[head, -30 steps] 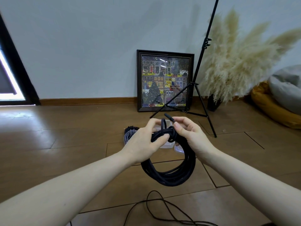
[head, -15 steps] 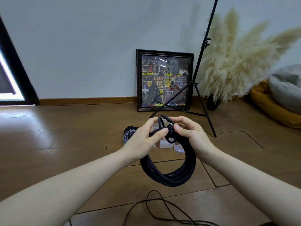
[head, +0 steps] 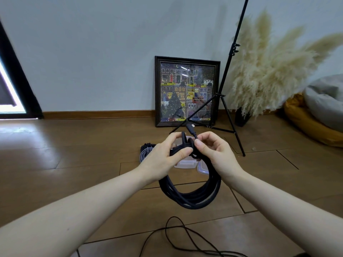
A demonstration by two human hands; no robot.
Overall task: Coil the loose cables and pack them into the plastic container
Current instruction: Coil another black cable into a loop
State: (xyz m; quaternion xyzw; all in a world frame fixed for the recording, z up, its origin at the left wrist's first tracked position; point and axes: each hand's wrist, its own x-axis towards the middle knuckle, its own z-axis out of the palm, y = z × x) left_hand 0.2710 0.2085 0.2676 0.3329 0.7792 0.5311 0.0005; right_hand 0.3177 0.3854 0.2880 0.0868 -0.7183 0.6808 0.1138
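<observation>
A thick black cable coil (head: 193, 197) hangs in the air between my hands. My left hand (head: 167, 156) grips the top of the coil with thumb and fingers. My right hand (head: 213, 153) pinches the cable's free end at the wrap, and the plug (head: 190, 127) sticks up above my fingers. Behind the hands a clear plastic container (head: 185, 165) sits on the floor, mostly hidden, with its lid (head: 202, 168) beside it. A coiled grey and black cable (head: 145, 151) lies left of the container. A thin loose black cable (head: 178, 238) trails across the floor near me.
A framed picture (head: 187, 91) leans on the wall. A black tripod stand (head: 228, 101) rises just right of it, one leg reaching toward the container. Pampas grass in a dark vase (head: 241, 118) and a yellow and grey cushion (head: 315, 117) are at the right.
The free end has been pulled through the wrap; the plug now stands higher above my right fingers. Both hands stay at the top of the coil.
</observation>
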